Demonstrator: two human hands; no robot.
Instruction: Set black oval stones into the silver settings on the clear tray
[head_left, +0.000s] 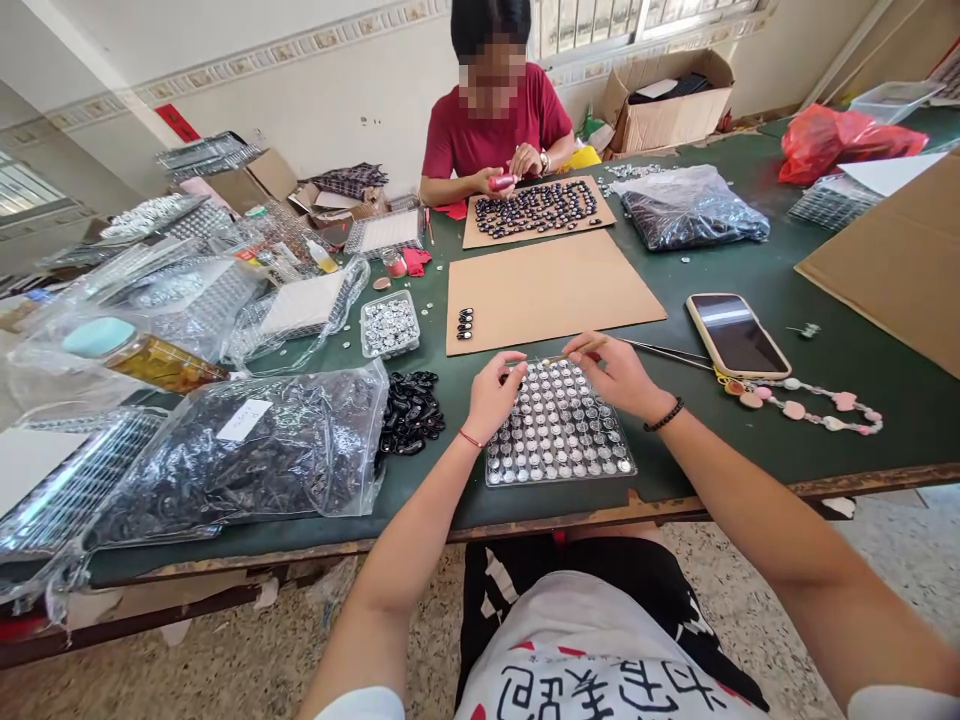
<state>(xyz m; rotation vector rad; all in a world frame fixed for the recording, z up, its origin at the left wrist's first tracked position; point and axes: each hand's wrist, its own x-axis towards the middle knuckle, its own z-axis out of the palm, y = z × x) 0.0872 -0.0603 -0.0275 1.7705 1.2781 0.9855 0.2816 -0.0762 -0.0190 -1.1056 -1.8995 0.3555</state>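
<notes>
One heap of black pieces [411,415] lies at my eleven o'clock. My left hand [493,398], fingers narrow, is at the disc tray's [559,425] eleven o'clock corner; whether it grips, I can't tell. That tray, at my twelve, wants keeping flat. My right hand [619,375], at its one o'clock edge, seems to pinch a thin stick [553,358], best moved lightly.

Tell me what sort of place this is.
Probably a small hand-assembly workshop: a clear tray of round pieces, a pile of black parts, and a co-worker at the same green table.
</notes>
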